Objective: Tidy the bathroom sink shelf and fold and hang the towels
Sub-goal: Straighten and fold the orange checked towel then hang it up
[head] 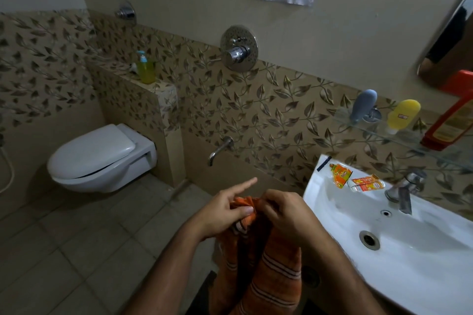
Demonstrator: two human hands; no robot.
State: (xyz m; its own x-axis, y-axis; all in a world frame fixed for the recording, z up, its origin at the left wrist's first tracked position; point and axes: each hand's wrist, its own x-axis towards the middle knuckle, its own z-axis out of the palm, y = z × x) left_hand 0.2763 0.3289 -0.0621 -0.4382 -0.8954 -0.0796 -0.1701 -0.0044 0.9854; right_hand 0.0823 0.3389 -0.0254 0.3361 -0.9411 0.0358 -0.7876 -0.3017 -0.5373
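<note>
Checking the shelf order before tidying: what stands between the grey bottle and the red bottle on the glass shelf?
In the head view, a yellow bottle stands between the grey bottle and the red bottle on the glass shelf.

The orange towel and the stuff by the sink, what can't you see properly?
Head view only:
- Orange towel: lower end cut off by the bottom edge; top bunched under both hands, left and right.
- Red bottle: cut off by the right edge, label blurred.
- Sachets on the sink: print too small.
</note>
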